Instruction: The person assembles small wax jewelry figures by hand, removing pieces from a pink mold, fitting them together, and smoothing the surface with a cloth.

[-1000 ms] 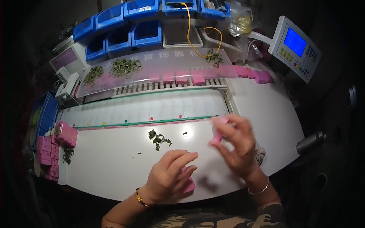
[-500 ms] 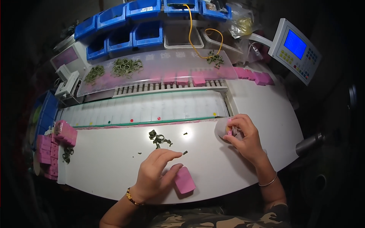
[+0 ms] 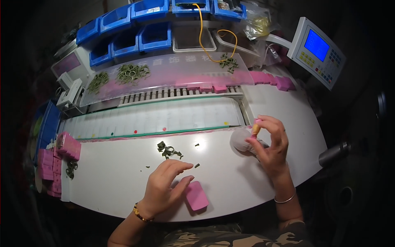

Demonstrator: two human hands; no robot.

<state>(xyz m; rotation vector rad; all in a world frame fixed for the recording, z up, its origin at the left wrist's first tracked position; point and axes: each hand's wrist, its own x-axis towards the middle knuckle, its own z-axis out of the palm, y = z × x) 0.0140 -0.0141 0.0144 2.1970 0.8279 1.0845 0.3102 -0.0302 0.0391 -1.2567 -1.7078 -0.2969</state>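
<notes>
My right hand (image 3: pixel 271 144) pinches a small tan piece with pink ends (image 3: pixel 256 130) between thumb and fingertips. Behind and below those fingers rests a grey-white rounded object (image 3: pixel 240 140); its kind I cannot make out. My left hand (image 3: pixel 166 185) hovers over the table with thumb and fingers apart and nothing between them. A pink block with rounded corners (image 3: pixel 196 195) lies flat just right of the left thumb. Past the left fingertips is a small dark green piece (image 3: pixel 197 165), and farther off sits a little heap of dark green rings and bits (image 3: pixel 166 149).
A white panel strip with a green edge (image 3: pixel 164 121) crosses the table's far side. Beyond it, a translucent sheet (image 3: pixel 173 74) carries green ring piles. Pink blocks (image 3: pixel 68 146) are stacked at left. Blue bins (image 3: pixel 154 39) stand behind; a control screen (image 3: pixel 317 47) hangs at right.
My right hand has risen slightly off the grey-white rounded object, bringing the tan and pink piece into clearer sight. My left hand stays nearly in place. The whole view has shifted a little.
</notes>
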